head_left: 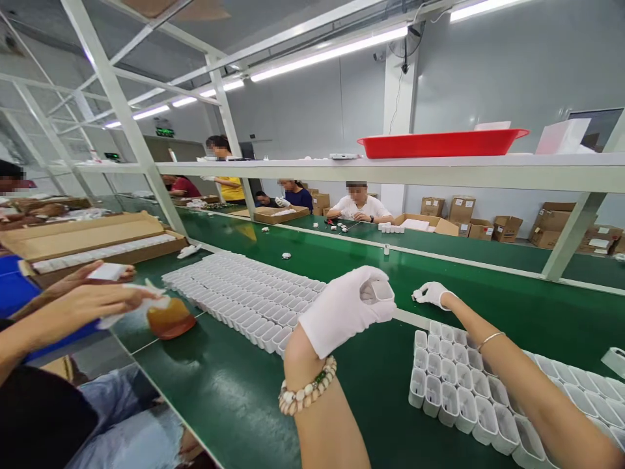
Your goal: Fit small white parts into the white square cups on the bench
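My left hand (342,309), in a white glove with a beaded bracelet at the wrist, is closed round a small white plastic cup (383,291) held above the green bench. Its open end faces me. My right hand (430,294), also gloved, reaches out to the far side of a pale strip. Its fingertips pinch at a small dark thing too tiny to name. Under my right forearm stand rows of white cups (448,371), some with dark bits inside. Left of my left hand is a large block of similar cups (244,293).
At the left, a co-worker's hands (97,303) hold a white piece and a cloth near an amber container (170,319). An overhead shelf (312,170) carries a red tray (439,144). Other people sit across the green bench (219,391). A carton (97,251) lies far left.
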Available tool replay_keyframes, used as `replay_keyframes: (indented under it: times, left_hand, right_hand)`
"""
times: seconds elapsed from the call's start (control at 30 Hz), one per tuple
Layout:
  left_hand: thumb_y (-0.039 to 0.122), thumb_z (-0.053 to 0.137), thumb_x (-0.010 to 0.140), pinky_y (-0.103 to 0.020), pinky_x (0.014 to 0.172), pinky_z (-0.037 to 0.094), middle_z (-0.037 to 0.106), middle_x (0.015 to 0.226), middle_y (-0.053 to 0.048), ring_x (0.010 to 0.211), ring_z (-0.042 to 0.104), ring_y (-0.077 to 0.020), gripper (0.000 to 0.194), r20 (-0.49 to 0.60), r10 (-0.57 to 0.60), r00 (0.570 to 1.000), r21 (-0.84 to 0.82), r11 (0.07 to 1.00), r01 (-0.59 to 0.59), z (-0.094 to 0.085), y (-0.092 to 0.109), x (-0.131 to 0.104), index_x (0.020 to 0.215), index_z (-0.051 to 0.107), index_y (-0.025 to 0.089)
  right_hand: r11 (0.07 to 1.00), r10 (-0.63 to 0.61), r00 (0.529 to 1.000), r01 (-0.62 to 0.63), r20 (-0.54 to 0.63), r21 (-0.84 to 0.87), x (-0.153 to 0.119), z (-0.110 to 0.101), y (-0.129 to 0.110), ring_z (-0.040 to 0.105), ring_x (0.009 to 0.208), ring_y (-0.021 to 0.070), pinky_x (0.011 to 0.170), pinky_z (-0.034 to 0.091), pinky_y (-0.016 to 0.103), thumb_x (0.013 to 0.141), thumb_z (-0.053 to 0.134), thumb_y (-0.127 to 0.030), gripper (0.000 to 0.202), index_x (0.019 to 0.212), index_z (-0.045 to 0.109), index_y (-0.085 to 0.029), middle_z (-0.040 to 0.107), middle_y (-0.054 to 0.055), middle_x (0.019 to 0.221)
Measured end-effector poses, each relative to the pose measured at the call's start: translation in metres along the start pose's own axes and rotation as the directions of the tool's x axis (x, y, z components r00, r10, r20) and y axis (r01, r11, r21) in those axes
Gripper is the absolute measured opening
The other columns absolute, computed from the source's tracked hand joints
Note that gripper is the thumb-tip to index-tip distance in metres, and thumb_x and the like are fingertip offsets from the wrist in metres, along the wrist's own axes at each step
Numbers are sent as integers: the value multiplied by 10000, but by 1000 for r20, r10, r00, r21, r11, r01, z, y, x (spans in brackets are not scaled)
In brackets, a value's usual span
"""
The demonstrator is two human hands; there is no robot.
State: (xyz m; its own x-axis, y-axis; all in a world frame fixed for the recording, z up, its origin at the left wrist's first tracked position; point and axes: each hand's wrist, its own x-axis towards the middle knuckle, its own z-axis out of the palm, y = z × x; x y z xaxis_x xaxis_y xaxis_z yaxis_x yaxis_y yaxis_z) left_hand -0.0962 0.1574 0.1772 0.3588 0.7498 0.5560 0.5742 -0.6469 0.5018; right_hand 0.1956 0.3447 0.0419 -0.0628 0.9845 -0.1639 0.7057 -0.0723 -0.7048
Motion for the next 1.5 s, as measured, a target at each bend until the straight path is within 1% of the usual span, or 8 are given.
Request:
replay_keyframes:
  times: [0.17,0.27,0.37,0.53,0.7,0.9,1.1,1.5]
  left_hand:
    - [333,648,824,-298,741,593,685,1057,-32,904,669,-187,418,-23,108,994,-39,993,-109,2,31,4,1226,565,252]
    - [328,658,799,-290,744,603,681,1047,-35,903,666,-183,442,-3,170,985,-91,981,-170,8,51,5,1223,569,239]
    - [263,642,798,-282,790,600,679,1001,-18,832,661,-142,417,18,290,957,-136,949,-285,16,70,5,1208,573,229]
    - [73,622,791,-207,787,552,656,912,41,803,618,-88,496,63,528,847,-136,845,-517,31,96,6,1235,519,268]
    - [22,621,793,-232,830,491,650,931,29,858,576,-95,563,108,640,760,-73,768,-636,46,113,8,1289,438,215]
    - [-20,578,796,-248,862,456,637,986,-4,894,550,-104,601,101,675,731,-35,737,-675,57,124,6,1336,407,182]
    - [-50,538,779,-265,817,457,615,826,33,817,526,-116,627,108,678,727,20,729,-684,56,137,2,1332,375,196]
    - [-10,548,819,-270,836,471,646,917,-13,851,545,-119,536,77,685,724,119,715,-689,54,141,-3,1308,403,154]
  right_hand:
    - [935,-96,993,69,62,347,-57,-26,-17,681,847,166,794,572,352,880,654,-324,254,1009,630,-106,690,90,1017]
    - [825,-191,979,124,67,551,-112,-45,-26,693,944,207,893,561,348,800,734,-372,323,967,643,-111,684,141,1108]
    - [707,-281,959,220,-19,672,-173,-58,-31,660,1056,206,986,516,337,756,767,-394,403,1054,623,-163,660,101,1183]
    - [567,-374,908,387,-191,727,-255,-67,-31,676,968,184,903,560,360,720,802,-311,647,1303,534,-231,666,61,1152]
    - [590,-371,854,520,-365,617,-303,-70,-32,695,905,187,811,604,333,679,827,-209,498,1150,664,-220,719,57,1045]
    - [673,-472,673,692,-569,260,-334,-67,-40,705,871,192,773,619,303,662,802,-150,408,1050,702,-226,730,53,994]
    - [673,-639,530,736,-558,-72,-343,-65,-43,691,910,166,806,593,269,718,743,-123,423,1100,669,-288,718,13,1030]
    - [637,-712,446,736,-543,-230,-352,-60,-46,651,734,98,697,553,184,798,675,-102,454,1196,575,-297,687,-31,862]
